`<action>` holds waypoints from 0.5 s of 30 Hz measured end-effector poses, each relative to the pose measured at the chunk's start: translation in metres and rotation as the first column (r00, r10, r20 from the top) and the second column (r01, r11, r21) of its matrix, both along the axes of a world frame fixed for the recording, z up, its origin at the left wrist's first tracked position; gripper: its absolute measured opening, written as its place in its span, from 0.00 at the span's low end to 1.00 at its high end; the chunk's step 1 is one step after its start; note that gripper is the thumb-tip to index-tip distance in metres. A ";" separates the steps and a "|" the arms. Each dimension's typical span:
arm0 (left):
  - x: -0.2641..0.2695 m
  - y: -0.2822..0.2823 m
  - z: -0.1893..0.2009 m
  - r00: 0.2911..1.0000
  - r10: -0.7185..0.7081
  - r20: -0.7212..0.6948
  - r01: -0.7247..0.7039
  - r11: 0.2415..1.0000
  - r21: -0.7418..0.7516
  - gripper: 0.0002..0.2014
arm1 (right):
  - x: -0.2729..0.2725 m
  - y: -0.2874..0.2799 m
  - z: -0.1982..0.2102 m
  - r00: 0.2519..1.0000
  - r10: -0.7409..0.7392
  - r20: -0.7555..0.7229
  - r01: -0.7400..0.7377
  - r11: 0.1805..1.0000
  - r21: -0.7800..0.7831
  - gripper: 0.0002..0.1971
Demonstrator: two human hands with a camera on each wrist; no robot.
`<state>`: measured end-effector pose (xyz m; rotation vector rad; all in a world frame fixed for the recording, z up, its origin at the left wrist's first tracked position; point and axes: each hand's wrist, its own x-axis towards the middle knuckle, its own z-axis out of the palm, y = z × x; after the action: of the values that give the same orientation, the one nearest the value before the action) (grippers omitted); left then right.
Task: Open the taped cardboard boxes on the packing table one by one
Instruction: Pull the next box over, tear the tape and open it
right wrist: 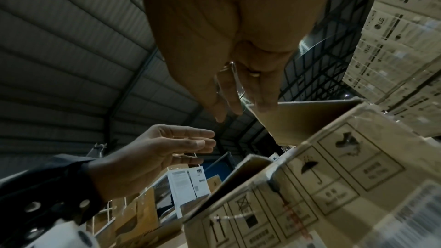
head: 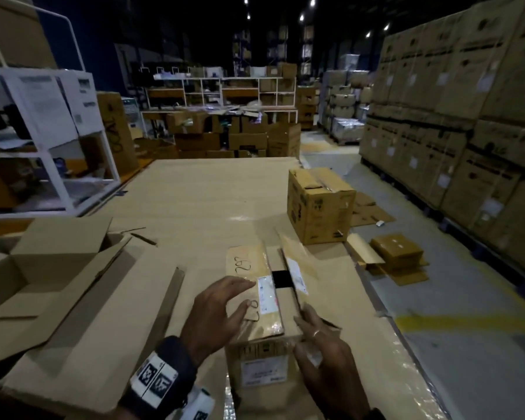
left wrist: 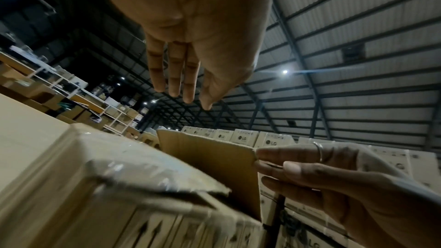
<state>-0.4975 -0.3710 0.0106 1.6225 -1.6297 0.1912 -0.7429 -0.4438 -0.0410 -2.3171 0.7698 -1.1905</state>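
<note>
Small taped carton (head: pixel 264 301) sitting lower centre on counter (head: pixel 194 201) | right hand (head: pixel 325 353) pinching right flap (head: pixel 294 268), lifting | left hand (head: pixel 212 310) hovering, grip wide | risk: clinging tape tearing flap, carton sliding

I see box (head: pixel 256 301) tan, black tape band, white labels, black handwritten digits | table (head: pixel 194 201) pale tan | wristband (head: pixel 161 371) black, white checker tags | shelf (head: pixel 61 165) white | floor line (head: pixel 467 322) yellow
</note>
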 end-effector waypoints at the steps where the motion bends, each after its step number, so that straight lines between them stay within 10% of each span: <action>1: 0.004 -0.008 0.003 0.999 -0.034 0.020 0.034 0.999 0.001 0.15 | 0.000 0.001 0.009 0.999 -0.023 0.023 0.023 1.000 -0.007 0.24; 7: 0.010 -0.078 0.035 0.947 -0.290 0.142 0.252 0.938 0.239 0.18 | 0.002 -0.017 0.033 0.980 -0.184 0.082 0.191 0.977 -0.094 0.28; 15: -0.013 -0.202 0.069 0.710 -0.631 0.312 0.351 0.701 0.621 0.33 | -0.005 -0.089 0.020 0.913 -0.384 -0.138 0.357 0.916 -0.181 0.29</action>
<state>-0.5104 -0.5735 0.0801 1.4685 -2.6861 -0.1584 -0.7479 -0.5332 -0.0205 -2.4956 1.2704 -1.2512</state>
